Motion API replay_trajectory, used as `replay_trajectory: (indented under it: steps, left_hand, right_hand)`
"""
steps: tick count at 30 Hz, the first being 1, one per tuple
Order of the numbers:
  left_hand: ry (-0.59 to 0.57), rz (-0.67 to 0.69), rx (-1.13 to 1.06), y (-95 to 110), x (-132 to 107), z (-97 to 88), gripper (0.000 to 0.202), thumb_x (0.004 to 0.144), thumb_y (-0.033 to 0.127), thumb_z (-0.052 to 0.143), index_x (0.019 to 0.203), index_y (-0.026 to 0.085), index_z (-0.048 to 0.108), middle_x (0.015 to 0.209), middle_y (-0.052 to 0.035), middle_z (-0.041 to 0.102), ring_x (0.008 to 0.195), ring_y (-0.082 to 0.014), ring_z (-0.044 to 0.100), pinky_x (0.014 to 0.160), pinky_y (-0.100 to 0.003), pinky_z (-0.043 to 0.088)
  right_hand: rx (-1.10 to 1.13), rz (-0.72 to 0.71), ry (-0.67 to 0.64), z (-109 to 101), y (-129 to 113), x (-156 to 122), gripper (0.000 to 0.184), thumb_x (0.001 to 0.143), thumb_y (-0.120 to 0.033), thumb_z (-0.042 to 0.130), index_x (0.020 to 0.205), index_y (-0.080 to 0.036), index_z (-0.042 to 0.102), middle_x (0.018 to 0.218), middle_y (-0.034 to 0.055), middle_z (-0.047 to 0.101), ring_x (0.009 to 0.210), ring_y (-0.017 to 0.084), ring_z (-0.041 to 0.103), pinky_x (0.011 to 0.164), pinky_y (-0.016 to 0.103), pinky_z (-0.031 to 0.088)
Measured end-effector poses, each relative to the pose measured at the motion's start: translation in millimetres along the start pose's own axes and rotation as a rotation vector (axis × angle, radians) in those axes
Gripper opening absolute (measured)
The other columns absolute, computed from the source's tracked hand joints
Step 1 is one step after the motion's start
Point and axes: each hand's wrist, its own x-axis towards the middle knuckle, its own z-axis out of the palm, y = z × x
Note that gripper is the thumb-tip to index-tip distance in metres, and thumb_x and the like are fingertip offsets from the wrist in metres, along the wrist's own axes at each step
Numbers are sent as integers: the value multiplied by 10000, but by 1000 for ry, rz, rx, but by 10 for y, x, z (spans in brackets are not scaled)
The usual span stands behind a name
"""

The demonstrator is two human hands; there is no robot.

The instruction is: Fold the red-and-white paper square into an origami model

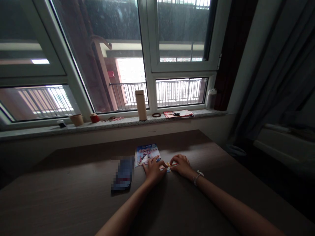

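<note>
Both of my hands meet over a small piece of colourful paper [168, 167] on the dark table. My left hand [154, 170] pinches its left side between thumb and fingers. On the other side, the fingertips of my right hand [182, 166] are closed on the paper's right edge. The fingers cover much of the paper, so its full shape is hidden. Just beyond my left hand lies a printed leaflet [147, 152], blue and white with red lettering, partly under the hand. A dark blue flat object [123, 175], blurred out in part, rests left of my left hand.
Behind the brown table [73, 196] runs a stone windowsill [118, 123]. On it stand a beige flask [140, 105], a brown cup [77, 120], a red spool-like item [94, 118], red papers [178, 113] with scissors [176, 114], a dark ring [156, 115] and a clear bottle [211, 99].
</note>
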Motion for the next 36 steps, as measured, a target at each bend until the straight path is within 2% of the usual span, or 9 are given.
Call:
replay_trajectory:
  steps: [6, 12, 16, 20, 26, 31, 36]
  left_hand:
    - [-63, -15, -6, -24, 14, -29, 182, 814, 290, 640, 959, 353, 729, 1539, -15, 377, 1448, -322, 224, 1098, -709, 31]
    - [-127, 7, 9, -61, 22, -76, 241, 836, 267, 613, 1028, 362, 723, 1574, -9, 320, 1472, -343, 174, 1117, -690, 38]
    - [-135, 23, 26, -87, 14, -87, 267, 843, 259, 600, 1059, 363, 719, 1579, -8, 311, 1476, -342, 169, 1135, -664, 50]
    - [-115, 50, 46, -93, -10, -73, 295, 852, 234, 574, 1075, 363, 716, 1577, -11, 315, 1481, -337, 156, 1146, -645, 41]
    - [-70, 74, 58, -106, -28, -25, 350, 845, 183, 550, 1073, 390, 716, 1568, 29, 332, 1487, -303, 144, 1164, -609, 29]
    - [-15, 82, 35, -82, -49, -11, 218, 875, 338, 578, 1027, 373, 730, 1546, 0, 374, 1474, -321, 181, 1151, -633, 42]
    - [34, 77, 28, -57, -59, 4, 158, 862, 360, 624, 968, 360, 740, 1510, 17, 431, 1449, -325, 237, 1147, -634, 71]
  right_hand:
    - [9, 13, -20, -23, -3, 4, 202, 703, -215, 715, 886, -298, 724, 1121, 1, 586, 1135, 229, 453, 1001, 331, 297]
    - [-8, -33, -37, -21, 50, 12, 268, 717, -189, 684, 945, -320, 737, 1137, 8, 574, 1150, 229, 455, 1018, 342, 304]
    - [-9, -48, -43, -11, 87, 13, 319, 725, -181, 665, 991, -339, 744, 1181, 18, 543, 1182, 230, 445, 1051, 352, 294]
    - [-18, -61, -49, -25, 90, -14, 332, 740, -172, 636, 1006, -339, 744, 1205, 26, 535, 1205, 231, 438, 1061, 357, 294]
    - [-47, -118, -32, -34, 89, -61, 304, 801, -205, 596, 1034, -344, 733, 1211, 25, 544, 1213, 224, 448, 1066, 364, 292]
    - [-54, -131, 4, -15, 76, -84, 212, 828, -362, 644, 1019, -335, 733, 1208, 34, 544, 1220, 238, 444, 1075, 380, 290]
    - [-60, -132, 18, -12, 48, -96, 230, 801, -399, 683, 1016, -325, 721, 1184, 34, 535, 1196, 237, 447, 1063, 377, 295]
